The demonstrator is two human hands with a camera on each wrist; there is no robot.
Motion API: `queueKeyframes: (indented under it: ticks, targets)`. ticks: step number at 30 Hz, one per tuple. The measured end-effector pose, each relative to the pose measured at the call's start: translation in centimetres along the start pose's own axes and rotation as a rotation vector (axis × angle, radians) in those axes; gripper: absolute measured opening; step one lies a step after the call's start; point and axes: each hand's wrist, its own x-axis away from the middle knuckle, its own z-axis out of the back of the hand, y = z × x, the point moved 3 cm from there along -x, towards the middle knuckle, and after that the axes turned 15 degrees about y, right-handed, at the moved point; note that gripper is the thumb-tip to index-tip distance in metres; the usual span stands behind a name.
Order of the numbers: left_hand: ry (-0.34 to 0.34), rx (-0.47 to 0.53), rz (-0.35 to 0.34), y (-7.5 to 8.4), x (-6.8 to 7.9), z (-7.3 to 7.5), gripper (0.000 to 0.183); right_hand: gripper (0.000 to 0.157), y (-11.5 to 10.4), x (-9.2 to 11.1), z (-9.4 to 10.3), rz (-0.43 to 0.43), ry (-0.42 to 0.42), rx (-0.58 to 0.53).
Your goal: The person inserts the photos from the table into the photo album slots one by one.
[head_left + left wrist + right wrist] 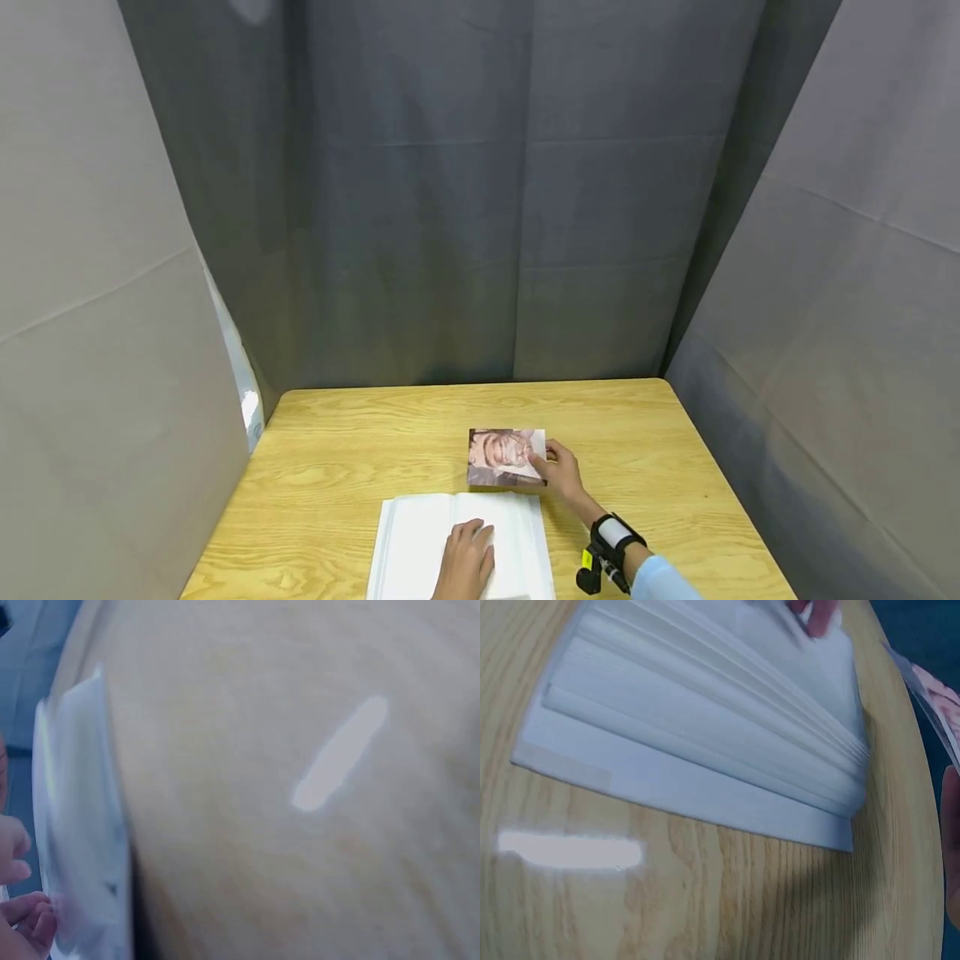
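An album (408, 542) with white pages lies spread on the table. My left hand (465, 562) rests on its pages, fingers loosely extended in the head view. Its fingertips touch the page in the left wrist view, where the album (86, 817) appears blurred and edge-on. Beyond the album's far edge, my right hand (562, 471) pinches a photo print (498, 454) by its right side, thumb on top. The right wrist view catches only the edge of that photo (937, 701); whether it is one print or a stack, I cannot tell.
The wooden table (360, 433) has rounded far corners. A dark grey curtain (420, 208) hangs behind it, with pale cloth panels (97, 333) on both sides. The album's many leaves (705, 712) fan out over its stiff white cover (667, 780).
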Motion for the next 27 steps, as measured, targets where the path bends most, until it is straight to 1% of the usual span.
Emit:
queueKeyframes:
  ticks: [2, 4, 5, 6, 7, 8, 9, 11, 13, 16, 17, 19, 21, 22, 24, 27]
  targets:
    - [-0.010, 0.073, 0.175, -0.4, -0.8, 0.1, 0.025, 0.019, -0.2, 0.3, -0.4, -0.008, -0.024, -0.017]
    - [0.005, 0.155, 0.351, -0.9, -1.6, 0.3, 0.029, 0.018, -0.3, 0.6, -0.7, -0.009, -0.046, -0.034]
    - [0.026, 0.197, 0.429, -1.1, -1.9, 0.6, 0.032, 0.016, -0.4, 0.8, -0.8, 0.008, -0.062, -0.039]
    - [0.045, 0.231, 0.495, -1.4, -2.1, 0.8, 0.035, 0.015, -0.5, 0.9, -0.9, 0.030, -0.080, -0.040]
    - [0.069, 0.266, 0.544, -1.8, -2.3, 1.0, 0.038, 0.014, -0.7, 1.0, -1.0, 0.064, -0.101, -0.039]
    - [0.086, 0.306, 0.586, -2.0, -2.5, 1.3, 0.042, 0.014, -0.9, 1.2, -1.0, 0.098, -0.125, -0.039]
    - [0.098, 0.339, 0.612, -2.3, -2.6, 1.6, 0.046, 0.013, -1.2, 1.3, -1.0, 0.133, -0.153, -0.029]
    - [0.116, 0.401, 0.627, -2.8, -2.9, 2.2, 0.052, 0.012, -2.0, 1.6, -0.9, 0.213, -0.228, -0.017]
    - [0.108, 0.436, 0.601, -3.3, -3.0, 2.5, 0.052, 0.013, -3.1, 1.8, -0.8, 0.290, -0.314, 0.001]
    - [0.057, 0.467, 0.563, -3.7, -3.1, 2.8, 0.039, 0.014, -4.7, 2.1, -0.8, 0.370, -0.420, 0.024]
    - [0.037, 0.476, 0.560, -3.8, -3.1, 2.9, 0.033, 0.015, -4.9, 2.2, -0.8, 0.384, -0.438, 0.034]
    - [-0.005, 0.504, 0.569, -4.0, -3.0, 2.9, 0.023, 0.015, -4.7, 2.2, -0.9, 0.376, -0.429, 0.059]
    - [-0.031, 0.545, 0.599, -4.0, -2.8, 3.0, 0.017, 0.016, -3.9, 2.1, -1.2, 0.304, -0.383, 0.069]
    - [-0.037, 0.569, 0.617, -4.0, -2.7, 3.0, 0.016, 0.017, -3.3, 2.1, -1.3, 0.250, -0.350, 0.068]
    - [-0.032, 0.606, 0.645, -3.9, -2.6, 3.0, 0.016, 0.020, -2.1, 2.1, -1.6, 0.100, -0.276, 0.021]
    - [0.007, 0.629, 0.701, -3.7, -2.6, 3.1, 0.017, 0.025, -0.7, 2.6, -2.1, -0.118, -0.168, -0.075]
